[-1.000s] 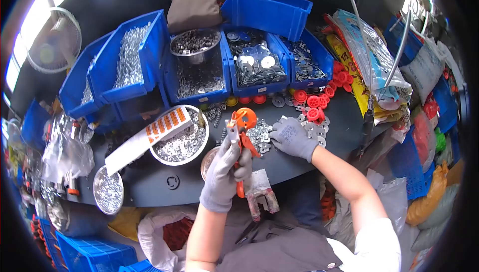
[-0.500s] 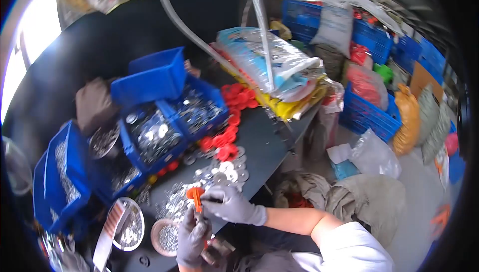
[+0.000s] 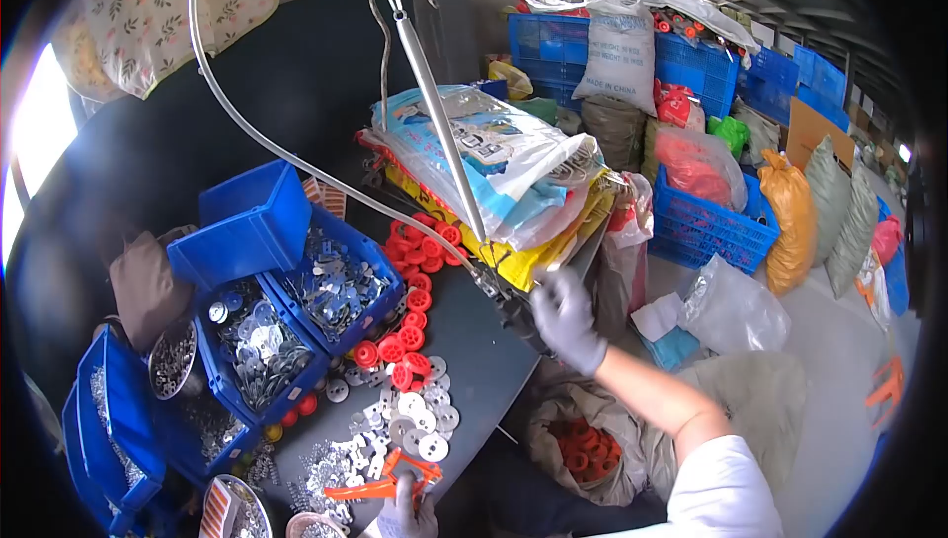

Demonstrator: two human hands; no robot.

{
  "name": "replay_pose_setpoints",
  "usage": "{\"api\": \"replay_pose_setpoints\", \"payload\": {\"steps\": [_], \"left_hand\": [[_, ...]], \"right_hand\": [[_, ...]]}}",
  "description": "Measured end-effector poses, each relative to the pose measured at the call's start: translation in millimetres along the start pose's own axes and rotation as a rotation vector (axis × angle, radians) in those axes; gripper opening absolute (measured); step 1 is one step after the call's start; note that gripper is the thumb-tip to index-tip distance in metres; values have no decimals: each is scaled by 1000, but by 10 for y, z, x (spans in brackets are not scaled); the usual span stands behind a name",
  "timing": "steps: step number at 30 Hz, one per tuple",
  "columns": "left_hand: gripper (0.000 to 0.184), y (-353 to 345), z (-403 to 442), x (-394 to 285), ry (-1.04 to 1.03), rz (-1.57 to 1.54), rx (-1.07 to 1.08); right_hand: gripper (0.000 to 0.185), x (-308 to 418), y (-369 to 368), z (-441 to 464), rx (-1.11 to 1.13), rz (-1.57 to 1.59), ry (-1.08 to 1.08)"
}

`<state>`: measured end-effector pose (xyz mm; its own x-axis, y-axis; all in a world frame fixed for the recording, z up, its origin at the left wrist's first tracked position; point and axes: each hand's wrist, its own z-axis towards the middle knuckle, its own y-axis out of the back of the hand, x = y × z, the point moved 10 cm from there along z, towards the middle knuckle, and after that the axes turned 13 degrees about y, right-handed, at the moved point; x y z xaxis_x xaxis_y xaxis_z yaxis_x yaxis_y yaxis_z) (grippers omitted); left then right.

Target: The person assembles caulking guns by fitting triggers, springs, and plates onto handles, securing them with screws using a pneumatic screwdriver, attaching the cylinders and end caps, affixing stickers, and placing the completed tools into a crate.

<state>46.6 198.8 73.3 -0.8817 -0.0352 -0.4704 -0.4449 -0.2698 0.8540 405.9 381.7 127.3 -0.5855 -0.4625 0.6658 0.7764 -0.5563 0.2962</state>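
In a grey glove, my left hand (image 3: pixel 407 513) is at the bottom edge, closed around an orange plastic part (image 3: pixel 380 484) that points left over the loose metal pieces. My gloved right hand (image 3: pixel 568 321) is raised at the table's right edge, its fingers smeared by motion; whether it holds anything is unclear. Just left of it is a black tool (image 3: pixel 515 316) on a hose. Grey washers (image 3: pixel 425 420) and small metal parts (image 3: pixel 331 464) lie beyond my left hand. Red plastic wheels (image 3: pixel 400 341) form a line up the table.
Blue bins (image 3: pixel 331 281) of metal parts stand at the left. Plastic bags (image 3: pixel 494 158) are stacked at the back behind a metal rod (image 3: pixel 434 104). An open sack (image 3: pixel 583 449) of orange parts is below the table's right edge. Blue crates (image 3: pixel 716 227) and full sacks stand farther right.
The view has swung right. My right hand has left the orange part and moved up and right beside the black tool. My left hand still has the orange part, now tipped leftward.
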Motion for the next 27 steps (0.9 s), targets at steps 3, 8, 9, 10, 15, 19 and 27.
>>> {"api": "replay_pose_setpoints", "payload": {"steps": [3,8,9,10,15,19,27], "left_hand": [[50,-154,26,-43,-41,-21,40],[49,-390,42,16,-24,-94,170],[49,-387,62,32,-14,-91,162],[49,-387,60,40,-11,-109,169],[49,-332,49,36,-26,-180,118],[51,-382,47,21,-18,-235,215],[54,-301,23,-63,-124,-300,149]], "right_hand": [[49,-949,235,894,-99,-419,234],[73,-1917,328,1851,133,-624,135],[72,-1970,261,1881,203,-669,121],[72,-1871,229,1882,211,-662,127],[46,-1585,999,1255,-190,-478,197],[39,-2137,1609,-143,-114,-303,-377],[32,-804,796,-1768,71,817,-1026]]}}
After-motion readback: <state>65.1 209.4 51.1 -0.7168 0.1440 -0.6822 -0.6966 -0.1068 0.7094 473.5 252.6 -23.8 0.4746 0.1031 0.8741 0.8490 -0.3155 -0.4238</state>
